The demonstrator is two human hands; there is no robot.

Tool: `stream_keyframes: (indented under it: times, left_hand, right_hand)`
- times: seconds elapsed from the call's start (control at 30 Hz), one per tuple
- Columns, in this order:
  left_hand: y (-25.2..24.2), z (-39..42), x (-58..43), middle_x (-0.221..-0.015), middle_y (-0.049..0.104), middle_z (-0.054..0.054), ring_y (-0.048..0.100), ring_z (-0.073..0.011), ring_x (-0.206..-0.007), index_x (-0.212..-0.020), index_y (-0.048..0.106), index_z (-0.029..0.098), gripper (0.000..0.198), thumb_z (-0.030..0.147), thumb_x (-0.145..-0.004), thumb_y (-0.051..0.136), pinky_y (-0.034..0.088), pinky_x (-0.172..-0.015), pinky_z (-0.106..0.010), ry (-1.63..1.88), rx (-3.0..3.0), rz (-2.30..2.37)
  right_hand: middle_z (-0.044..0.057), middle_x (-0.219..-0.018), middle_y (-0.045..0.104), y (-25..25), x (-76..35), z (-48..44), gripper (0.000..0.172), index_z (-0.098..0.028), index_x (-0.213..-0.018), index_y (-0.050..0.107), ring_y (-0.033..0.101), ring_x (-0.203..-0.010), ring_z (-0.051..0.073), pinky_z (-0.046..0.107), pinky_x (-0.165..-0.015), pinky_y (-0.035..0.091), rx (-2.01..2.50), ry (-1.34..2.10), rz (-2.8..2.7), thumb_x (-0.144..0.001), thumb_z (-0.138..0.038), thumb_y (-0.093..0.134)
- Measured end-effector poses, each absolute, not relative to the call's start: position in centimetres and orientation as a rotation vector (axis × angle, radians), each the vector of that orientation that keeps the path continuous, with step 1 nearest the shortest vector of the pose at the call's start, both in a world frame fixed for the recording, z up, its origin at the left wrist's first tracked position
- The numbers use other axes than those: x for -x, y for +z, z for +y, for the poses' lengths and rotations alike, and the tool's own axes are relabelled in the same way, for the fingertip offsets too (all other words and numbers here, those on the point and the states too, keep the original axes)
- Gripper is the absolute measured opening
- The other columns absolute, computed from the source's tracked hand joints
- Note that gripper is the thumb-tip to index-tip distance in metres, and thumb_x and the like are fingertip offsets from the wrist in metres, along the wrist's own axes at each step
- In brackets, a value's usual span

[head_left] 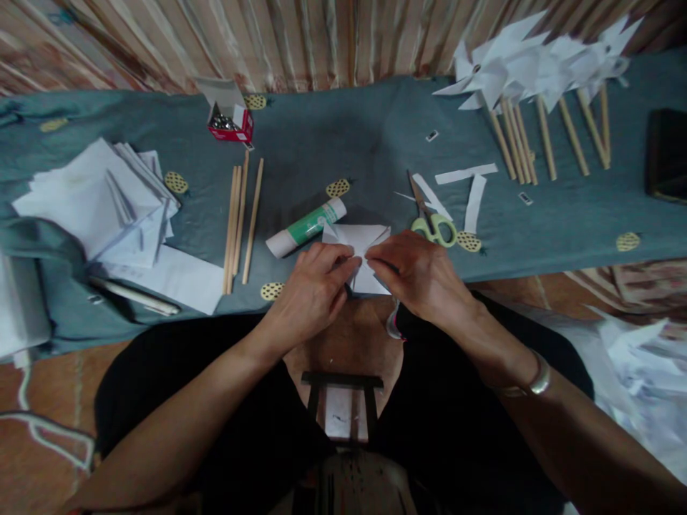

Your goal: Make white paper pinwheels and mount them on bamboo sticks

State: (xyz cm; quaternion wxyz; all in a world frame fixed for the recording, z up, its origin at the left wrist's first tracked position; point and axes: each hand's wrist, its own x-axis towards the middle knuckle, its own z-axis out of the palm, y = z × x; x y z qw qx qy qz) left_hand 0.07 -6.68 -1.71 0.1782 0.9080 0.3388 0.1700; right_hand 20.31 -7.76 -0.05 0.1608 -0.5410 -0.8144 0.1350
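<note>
A small square of white paper [354, 234] with creased or cut corners lies at the table's near edge, in front of me. My left hand [314, 290] pinches it near its middle, thumb and forefinger together. From the other side, my right hand [424, 275] has its thumb and fingers closed on the same paper, close to the left fingertips. My fingers cover part of the paper. A white and green glue stick [308, 227] lies just beyond my left hand. Scissors with green handles [434, 227] rest beyond my right hand, beside narrow paper strips [474, 204].
Several wooden sticks [234, 222] lie left of the glue stick, below an open red box of small metal pieces [230, 129]. Stacked paper [96, 200] and a white pen [139, 296] are far left. Finished paper pinwheels on sticks [529, 71] lie back right, near a dark object [667, 156].
</note>
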Motion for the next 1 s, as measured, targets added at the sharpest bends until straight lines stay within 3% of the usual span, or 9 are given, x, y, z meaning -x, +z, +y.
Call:
stream_keyframes:
  times: [0.57,0.87,1.0]
  left_hand:
    - [-1.7,-6.9,-0.4,-0.123,0.061,-0.015,0.051,-0.0307,-0.111,-0.126,0.06,0.012,0.037,0.012,-0.092,0.046,0.044,-0.086,-0.044,0.376,-2.686,1.001]
    - [-2.6,-7.4,-0.1,-0.126,0.061,-0.015,0.048,-0.0317,-0.117,-0.13,0.058,0.014,0.042,0.009,-0.09,0.047,0.042,-0.089,-0.045,0.422,-2.713,1.051]
    - [-2.6,-7.1,0.2,-0.126,0.061,-0.015,0.05,-0.03,-0.114,-0.132,0.057,0.015,0.042,0.011,-0.092,0.048,0.042,-0.088,-0.044,0.477,-2.649,1.039]
  right_hand:
    - [0.008,-0.091,0.074,-0.2,-21.1,-8.5,0.022,-0.018,-0.09,0.072,0.064,-0.085,0.023,0.036,-0.082,0.048,1.456,0.315,-2.277,-0.097,-0.023,0.052]
    - [0.011,-0.12,0.073,-1.4,-21.5,-7.4,0.031,-0.019,-0.116,0.069,0.066,-0.111,0.029,0.048,-0.1,0.05,1.585,0.365,-1.942,-0.094,-0.037,0.057]
    - [0.013,-0.119,0.073,-1.8,-21.2,-6.5,0.038,-0.017,-0.118,0.068,0.067,-0.111,0.03,0.049,-0.099,0.051,1.613,0.442,-1.904,-0.091,-0.042,0.06]
